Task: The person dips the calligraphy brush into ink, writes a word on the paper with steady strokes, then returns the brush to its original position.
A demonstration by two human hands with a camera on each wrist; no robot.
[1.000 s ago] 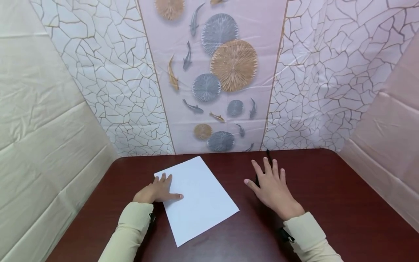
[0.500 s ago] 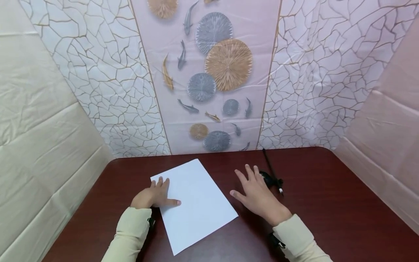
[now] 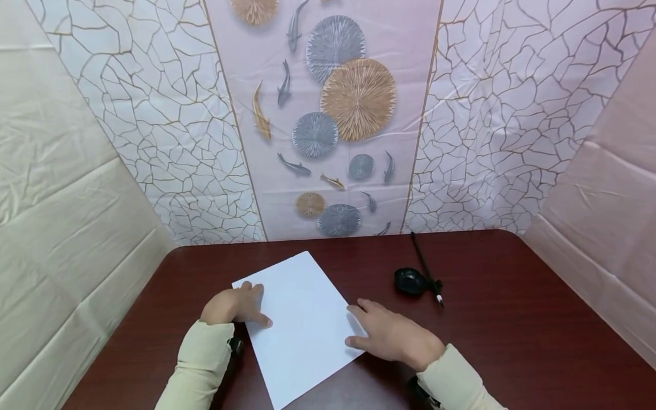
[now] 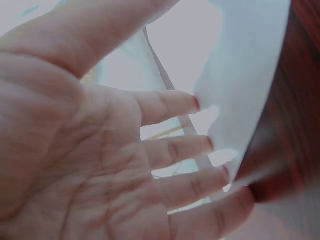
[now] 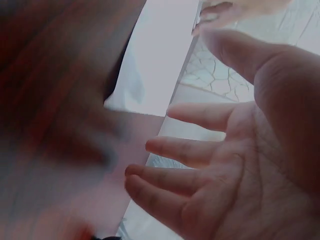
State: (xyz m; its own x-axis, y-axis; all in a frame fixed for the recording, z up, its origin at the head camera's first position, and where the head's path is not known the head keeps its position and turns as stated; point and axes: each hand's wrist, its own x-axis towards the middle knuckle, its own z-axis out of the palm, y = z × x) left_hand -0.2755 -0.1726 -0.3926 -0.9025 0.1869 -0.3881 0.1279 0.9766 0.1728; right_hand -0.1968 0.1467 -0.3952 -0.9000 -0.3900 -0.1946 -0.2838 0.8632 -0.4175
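A blank white sheet of paper lies slanted on the dark red table, its lower corner running to the bottom of the head view. On its upper left edge rests my left hand, the thumb lying over the paper. The left wrist view shows that hand's fingers extended, their tips at the sheet. At the paper's right corner is my right hand, thumb and fingers over the edge. In the right wrist view its fingers are spread and fairly straight; whether they press the sheet I cannot tell.
Behind my right hand sits a small black dish. Beside it a black-handled brush with a white and dark tip leans on a small black rest. A patterned cloth hangs along the table's back edge.
My right hand has come left and toward me from beside the black dish to the paper's right corner, uncovering the dish and brush. My left hand stays on the sheet, which sits slightly lower in view.
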